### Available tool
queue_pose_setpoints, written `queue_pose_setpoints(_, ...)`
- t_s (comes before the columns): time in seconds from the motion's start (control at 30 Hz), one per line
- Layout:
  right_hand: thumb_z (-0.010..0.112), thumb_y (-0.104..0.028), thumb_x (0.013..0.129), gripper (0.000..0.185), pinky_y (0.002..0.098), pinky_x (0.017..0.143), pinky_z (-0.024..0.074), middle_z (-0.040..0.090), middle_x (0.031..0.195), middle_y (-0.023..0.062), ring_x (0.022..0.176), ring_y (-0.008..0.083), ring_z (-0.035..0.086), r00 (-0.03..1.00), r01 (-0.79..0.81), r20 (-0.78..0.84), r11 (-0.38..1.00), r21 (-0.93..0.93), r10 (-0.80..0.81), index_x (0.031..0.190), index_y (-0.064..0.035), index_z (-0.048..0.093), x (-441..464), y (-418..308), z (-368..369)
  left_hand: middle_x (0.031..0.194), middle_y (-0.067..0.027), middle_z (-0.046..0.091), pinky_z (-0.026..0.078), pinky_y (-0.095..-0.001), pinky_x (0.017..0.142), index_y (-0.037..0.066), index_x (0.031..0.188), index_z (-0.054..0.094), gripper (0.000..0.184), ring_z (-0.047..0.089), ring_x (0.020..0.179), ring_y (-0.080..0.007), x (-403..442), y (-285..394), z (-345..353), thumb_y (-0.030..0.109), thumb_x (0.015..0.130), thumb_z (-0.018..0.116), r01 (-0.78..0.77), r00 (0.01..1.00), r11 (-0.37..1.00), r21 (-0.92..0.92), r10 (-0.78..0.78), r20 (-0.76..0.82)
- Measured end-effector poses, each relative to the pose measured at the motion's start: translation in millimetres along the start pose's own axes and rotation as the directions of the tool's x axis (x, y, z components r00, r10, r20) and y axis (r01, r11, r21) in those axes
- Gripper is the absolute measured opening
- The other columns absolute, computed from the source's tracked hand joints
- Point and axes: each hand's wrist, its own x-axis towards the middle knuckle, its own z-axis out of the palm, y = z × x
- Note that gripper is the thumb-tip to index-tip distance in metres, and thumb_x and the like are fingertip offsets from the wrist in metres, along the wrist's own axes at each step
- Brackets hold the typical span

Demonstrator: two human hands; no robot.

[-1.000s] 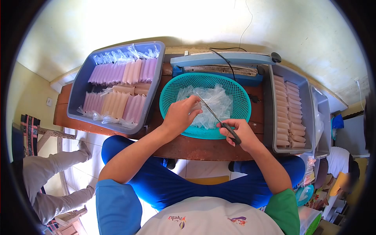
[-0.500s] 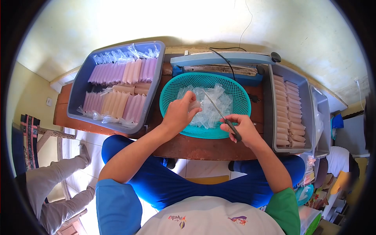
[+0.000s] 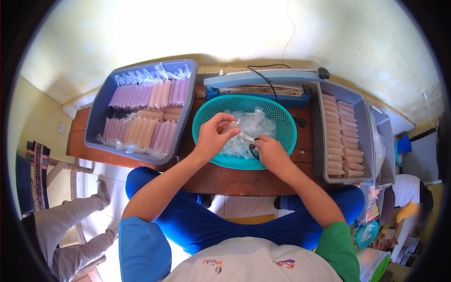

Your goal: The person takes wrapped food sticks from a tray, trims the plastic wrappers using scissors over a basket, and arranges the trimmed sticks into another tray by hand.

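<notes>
Pinches a pale packet [image 3: 231, 125] between thumb and fingers of the left hand [image 3: 212, 138]; grips scissors [image 3: 246, 137] in the right hand [image 3: 273, 154], with blades just beside the packet. Holds both over a turquoise basket [image 3: 283, 117] of plastic scraps [image 3: 258, 123], on a brown table [image 3: 235, 187] between two grey tubs [image 3: 129, 156] of filled bags [image 3: 129, 97].
</notes>
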Motion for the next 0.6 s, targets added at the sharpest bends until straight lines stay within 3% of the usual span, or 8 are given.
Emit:
queue_pose_setpoints(0.03,0.065,-0.005,0.08,0.019,0.0424,0.075,0.051,0.063,0.101,0.0179,0.083,0.0376,0.063,1.0,0.013,0.017,1.0,-0.006,-0.013,0.097,0.0022,0.064,1.8,0.0,-2.0,0.104,-0.0146,0.069,0.051,-0.0293,0.08,0.002,0.108,0.055,0.034,0.066,0.093,-0.0169,0.0,2.2,1.4,0.013,0.082,0.074,-0.004,1.0,1.0,0.003,0.004,0.005)
queue_pose_setpoints(0.1,0.065,-0.005,0.08,0.017,0.0419,0.074,0.0514,0.064,0.099,0.0177,0.082,0.0379,0.063,0.999,0.023,0.025,1.0,-0.013,-0.022,0.096,0.0016,0.065,5.6,-2.5,-11.9,0.105,-0.0121,0.068,0.051,-0.0297,0.081,0.001,0.11,0.055,0.029,0.064,0.093,-0.0152,0.8,9.6,4.3,0.014,0.088,0.069,0.009,1.0,0.964,-0.266,-0.007,0.008)
queue_pose_setpoints(0.17,0.066,-0.007,0.081,0.016,0.0375,0.07,0.0527,0.067,0.092,0.0168,0.075,0.0332,0.065,0.989,0.122,-0.113,0.969,0.213,-0.1,0.094,0.0014,0.067,8.2,-10.4,-32.8,0.107,-0.0131,0.067,0.049,-0.0306,0.085,0.002,0.112,0.054,0.028,0.063,0.096,-0.0167,0.6,17.6,5.3,0.014,0.089,0.067,0.01,1.0,0.949,-0.314,-0.001,0.028)
queue_pose_setpoints(0.2,0.066,-0.007,0.081,0.016,0.0375,0.07,0.0527,0.067,0.092,0.0168,0.075,0.0332,0.065,0.988,0.123,-0.122,0.97,0.209,-0.099,0.094,0.0014,0.067,9.4,-13.4,-44.0,0.108,-0.0142,0.067,0.048,-0.0315,0.09,0.003,0.114,0.054,0.028,0.063,0.099,-0.0182,1.5,21.8,6.1,0.014,0.091,0.064,0.017,0.999,0.931,-0.365,0.0,0.046)
queue_pose_setpoints(0.4,0.069,-0.01,0.083,0.02,0.0263,0.063,0.0502,0.069,0.082,0.0089,0.066,0.012,0.062,0.99,0.028,-0.135,0.86,0.51,0.048,0.099,0.0006,0.068,1.3,-11.2,-98.3,0.101,-0.011,0.065,0.051,-0.0341,0.084,0.003,0.117,0.054,0.031,0.065,0.095,-0.0223,12.3,42.7,25.3,0.014,0.09,0.064,0.049,0.995,0.922,-0.383,-0.011,0.103)
queue_pose_setpoints(0.43,0.069,-0.01,0.083,0.02,0.0263,0.063,0.0502,0.069,0.082,0.0089,0.066,0.012,0.062,0.989,0.027,-0.141,0.861,0.507,0.052,0.099,0.0006,0.068,-1.1,-8.6,-104.0,0.101,-0.011,0.065,0.051,-0.0341,0.084,0.003,0.117,0.054,0.031,0.065,0.095,-0.0223,14.6,45.8,31.4,0.014,0.09,0.064,0.049,0.994,0.923,-0.382,-0.007,0.11)
queue_pose_setpoints(0.53,0.067,-0.01,0.087,0.029,0.0249,0.065,0.0506,0.066,0.089,0.0076,0.073,0.0109,0.062,0.989,-0.037,-0.06,0.61,0.791,0.138,0.113,0.0013,0.061,-8.6,5.9,-118.1,0.096,-0.0068,0.063,0.052,-0.0287,0.076,0.003,0.111,0.053,0.032,0.065,0.091,-0.0187,21.1,55.7,58.5,0.014,0.086,0.07,0.135,0.98,0.92,-0.367,-0.07,0.185)
queue_pose_setpoints(0.6,0.067,-0.011,0.087,0.03,0.0251,0.065,0.0509,0.066,0.09,0.0078,0.073,0.0112,0.063,0.987,-0.061,-0.037,0.567,0.821,0.159,0.114,0.0015,0.06,-12.9,15.4,-128.7,0.096,-0.0063,0.062,0.052,-0.0271,0.075,0.004,0.107,0.052,0.031,0.065,0.09,-0.0168,28.0,56.4,82.7,0.013,0.084,0.072,0.099,0.977,0.937,-0.334,-0.028,0.211)
